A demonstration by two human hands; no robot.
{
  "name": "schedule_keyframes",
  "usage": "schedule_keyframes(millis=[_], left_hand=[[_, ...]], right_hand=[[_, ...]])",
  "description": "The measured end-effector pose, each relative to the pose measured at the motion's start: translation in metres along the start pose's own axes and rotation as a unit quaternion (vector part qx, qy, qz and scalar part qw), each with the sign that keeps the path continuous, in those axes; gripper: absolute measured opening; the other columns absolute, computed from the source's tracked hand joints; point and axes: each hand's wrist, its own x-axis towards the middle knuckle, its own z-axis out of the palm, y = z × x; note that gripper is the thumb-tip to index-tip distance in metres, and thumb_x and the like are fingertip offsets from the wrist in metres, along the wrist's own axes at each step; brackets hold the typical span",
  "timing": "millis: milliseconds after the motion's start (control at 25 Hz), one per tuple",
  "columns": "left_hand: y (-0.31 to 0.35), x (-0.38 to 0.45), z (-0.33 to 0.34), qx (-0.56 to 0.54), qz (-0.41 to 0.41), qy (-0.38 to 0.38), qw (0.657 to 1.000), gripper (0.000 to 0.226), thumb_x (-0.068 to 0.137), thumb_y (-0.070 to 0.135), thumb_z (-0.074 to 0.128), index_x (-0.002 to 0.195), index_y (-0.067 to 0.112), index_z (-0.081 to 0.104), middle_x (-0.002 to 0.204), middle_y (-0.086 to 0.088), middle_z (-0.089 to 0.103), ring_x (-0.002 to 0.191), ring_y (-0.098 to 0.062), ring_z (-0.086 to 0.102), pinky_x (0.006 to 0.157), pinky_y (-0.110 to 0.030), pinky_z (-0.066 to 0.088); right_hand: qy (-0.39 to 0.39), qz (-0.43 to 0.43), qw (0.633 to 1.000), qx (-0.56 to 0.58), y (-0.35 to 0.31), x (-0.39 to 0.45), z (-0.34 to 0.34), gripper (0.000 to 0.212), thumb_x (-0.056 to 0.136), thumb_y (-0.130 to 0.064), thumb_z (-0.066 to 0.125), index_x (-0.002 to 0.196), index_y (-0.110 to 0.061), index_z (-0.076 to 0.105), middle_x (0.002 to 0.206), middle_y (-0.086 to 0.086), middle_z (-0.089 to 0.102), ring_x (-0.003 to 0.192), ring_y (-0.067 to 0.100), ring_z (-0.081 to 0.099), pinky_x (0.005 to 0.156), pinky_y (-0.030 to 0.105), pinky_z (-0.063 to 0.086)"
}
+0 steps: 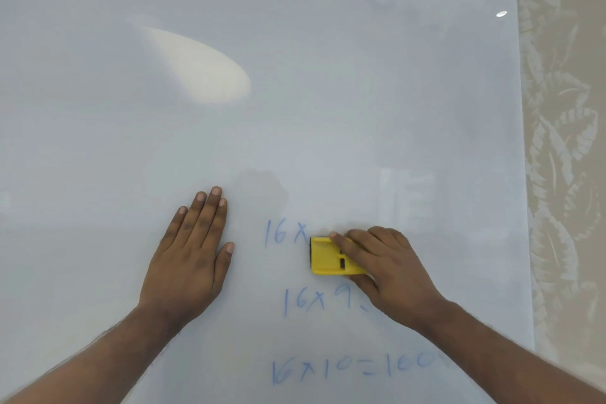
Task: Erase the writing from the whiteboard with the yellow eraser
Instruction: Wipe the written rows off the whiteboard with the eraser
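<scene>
- Right now the whiteboard [295,128] fills most of the view, glossy, with a bright oval light reflection [203,65] at upper left.
- Right hand [390,269] clamps the yellow eraser [328,257] against the board: index finger lies along its top edge, thumb under its lower edge, other fingers curled over its right end.
- Eraser sits flat on the board, lower centre-right, long side roughly horizontal, black strip showing along its left end and two small dark slots on its back.
- Blue writing in three rows: top row "16 x" [284,233] just left of the eraser, the rest of that row hidden by eraser and hand.
- Middle row "16 x 9" [316,300] just below the eraser, its end covered by the right wrist.
- Bottom row "16 x 10 = 100" [354,369] near the lower edge.
- Left hand [190,259] lies flat, palm down, fingers together and extended, thumb out, holding nothing, left of the writing and apart from it.
- Beige leaf-patterned wallpaper [564,141] runs beside the board's right edge.
</scene>
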Motion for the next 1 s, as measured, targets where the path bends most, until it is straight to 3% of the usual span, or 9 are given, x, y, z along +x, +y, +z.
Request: schedule_keyframes(millis=[120,320,560,720,1000], left_hand=[[0.000,-0.006,0.001,-0.001,-0.007,-0.001,1.000,0.064,0.103,0.035,0.028,0.159,0.005,0.018,0.170,-0.007,0.013,0.157,-0.022,0.012,0.127,-0.042,0.012],[0.004,-0.011,0.003,-0.001,-0.021,0.002,1.000,0.064,0.102,0.034,0.028,0.159,0.004,0.018,0.170,-0.008,0.014,0.157,-0.023,0.011,0.127,-0.042,0.011],[0.001,-0.018,0.004,-0.007,-0.014,0.004,1.000,0.064,0.102,0.034,0.030,0.158,0.003,0.021,0.169,-0.009,0.016,0.157,-0.024,0.014,0.127,-0.042,0.012],[0.000,-0.025,0.005,-0.003,-0.017,0.002,1.000,0.064,0.103,0.035,0.029,0.158,0.004,0.021,0.169,-0.008,0.015,0.157,-0.024,0.014,0.127,-0.043,0.013],[0.004,-0.032,0.007,-0.004,-0.019,0.007,1.000,0.064,0.102,0.033,0.032,0.158,0.004,0.021,0.169,-0.010,0.017,0.156,-0.025,0.017,0.127,-0.044,0.015]], right_hand=[[-0.015,0.003,1.000,-0.022,0.019,-0.010,-0.009,0.057,0.088,-0.032,0.062,0.142,-0.025,0.045,0.121,-0.004,0.059,0.098,0.024,0.054,0.088,0.033,0.037],[0.039,0.086,0.995,0.012,0.013,0.030,-0.013,0.057,0.088,-0.032,0.064,0.142,-0.026,0.047,0.120,-0.004,0.060,0.099,0.025,0.054,0.087,0.032,0.034],[0.004,0.017,0.999,0.029,-0.039,0.032,0.008,0.055,0.092,-0.034,0.057,0.144,-0.026,0.042,0.119,-0.005,0.057,0.098,0.024,0.052,0.087,0.037,0.039],[-0.012,-0.037,0.999,-0.014,-0.026,0.014,0.003,0.059,0.086,-0.032,0.065,0.142,-0.025,0.045,0.119,-0.004,0.059,0.095,0.023,0.054,0.085,0.035,0.039],[0.059,0.084,0.994,0.027,-0.031,0.069,-0.001,0.057,0.085,-0.029,0.067,0.139,-0.024,0.050,0.117,-0.002,0.060,0.096,0.027,0.054,0.084,0.039,0.039]])
